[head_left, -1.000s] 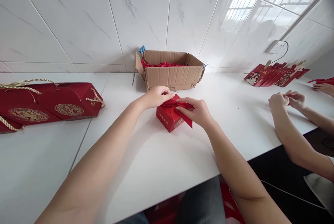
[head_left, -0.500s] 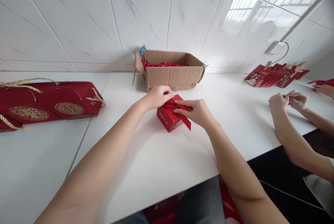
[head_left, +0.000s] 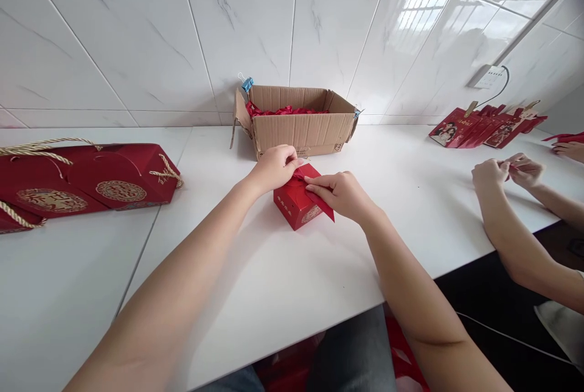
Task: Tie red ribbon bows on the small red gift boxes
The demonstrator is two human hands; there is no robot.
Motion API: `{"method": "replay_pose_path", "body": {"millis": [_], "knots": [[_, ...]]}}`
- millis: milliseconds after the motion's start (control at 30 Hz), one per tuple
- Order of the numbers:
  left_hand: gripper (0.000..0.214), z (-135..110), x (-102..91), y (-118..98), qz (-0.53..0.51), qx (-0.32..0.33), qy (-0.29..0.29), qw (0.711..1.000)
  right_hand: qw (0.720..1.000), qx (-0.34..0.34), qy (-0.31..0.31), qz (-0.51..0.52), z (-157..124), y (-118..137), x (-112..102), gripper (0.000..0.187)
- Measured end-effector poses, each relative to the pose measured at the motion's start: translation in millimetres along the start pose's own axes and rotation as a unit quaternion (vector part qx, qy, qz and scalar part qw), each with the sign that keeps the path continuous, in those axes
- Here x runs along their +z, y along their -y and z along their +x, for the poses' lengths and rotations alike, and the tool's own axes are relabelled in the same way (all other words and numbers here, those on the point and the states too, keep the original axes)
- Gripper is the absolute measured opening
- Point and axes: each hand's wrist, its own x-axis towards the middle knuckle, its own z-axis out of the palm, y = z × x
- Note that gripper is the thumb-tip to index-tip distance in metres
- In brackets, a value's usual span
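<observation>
A small red gift box [head_left: 292, 208] with gold print stands on the white table in front of me. Red ribbon [head_left: 323, 204] lies over its top, one tail hanging past the right side. My left hand [head_left: 277, 167] is closed in a pinch on the ribbon at the box's upper left, partly hiding the top. From the right, my right hand [head_left: 340, 194] pinches the ribbon between thumb and fingers near the middle of the box top. The exact shape of the knot or loop between the hands is hard to make out.
Behind the gift box, an open cardboard box [head_left: 303, 131] holds red ribbons. Larger red boxes with rope handles [head_left: 121, 182] stand at left. Red card bags [head_left: 460, 129] lie by the wall at right, near a co-worker's hands [head_left: 506, 171]. The table's front edge runs below my arms.
My right hand has shifted slightly left and up, drawing the ribbon close over the box top. My left hand stays pinched at nearly the same place.
</observation>
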Motion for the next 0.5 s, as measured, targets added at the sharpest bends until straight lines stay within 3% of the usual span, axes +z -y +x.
{"method": "replay_pose_path", "body": {"millis": [367, 500], "knots": [[0.024, 0.7, -2.7, 0.5, 0.035, -0.04, -0.013, 0.998, 0.997, -0.046, -0.019, -0.064, 1.5, -3.1, 8.1, 0.03], [0.025, 0.6, -1.2, -1.8, 0.035, -0.032, -0.027, 0.998, 0.999, -0.024, -0.028, -0.017, 0.3, -3.8, 9.0, 0.028]]}}
